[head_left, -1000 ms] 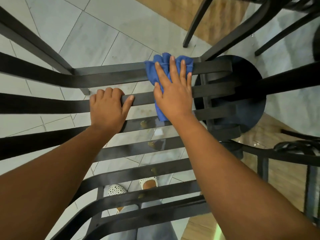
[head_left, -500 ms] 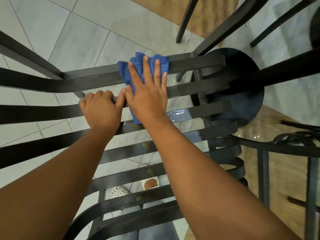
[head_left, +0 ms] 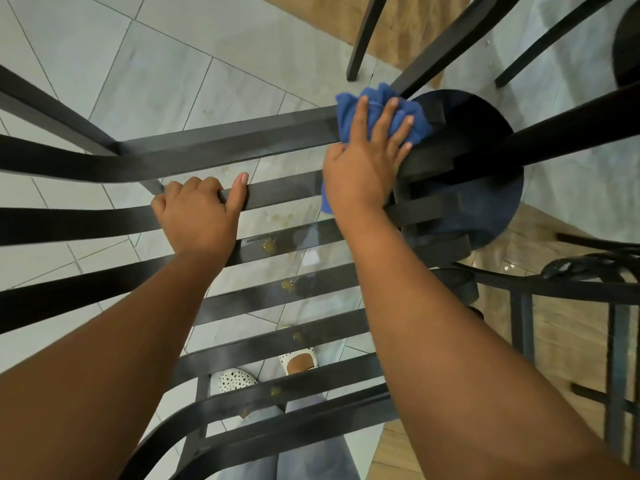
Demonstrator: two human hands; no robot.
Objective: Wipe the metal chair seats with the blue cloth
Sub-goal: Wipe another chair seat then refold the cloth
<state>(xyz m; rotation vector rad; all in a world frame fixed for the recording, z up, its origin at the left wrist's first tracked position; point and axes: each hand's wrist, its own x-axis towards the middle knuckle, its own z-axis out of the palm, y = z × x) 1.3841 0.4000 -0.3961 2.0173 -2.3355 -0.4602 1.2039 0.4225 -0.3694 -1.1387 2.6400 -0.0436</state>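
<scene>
Left hand (head_left: 199,211) is clenched over one black slat of the chair seat (head_left: 277,199), thumb lying along the slat's top, while to its right the right hand (head_left: 362,164) lies flat with fingers spread, pressing the one blue cloth (head_left: 381,112) onto the far right corner of the seat. Crumpled and plain, with no readable label, the cloth bunches above the fingertips and a corner shows below the palm. Yellowish spots (head_left: 269,244) dot several nearer slats, and two spotted white shoes (head_left: 235,380) show on the tile floor (head_left: 173,64) beneath.
</scene>
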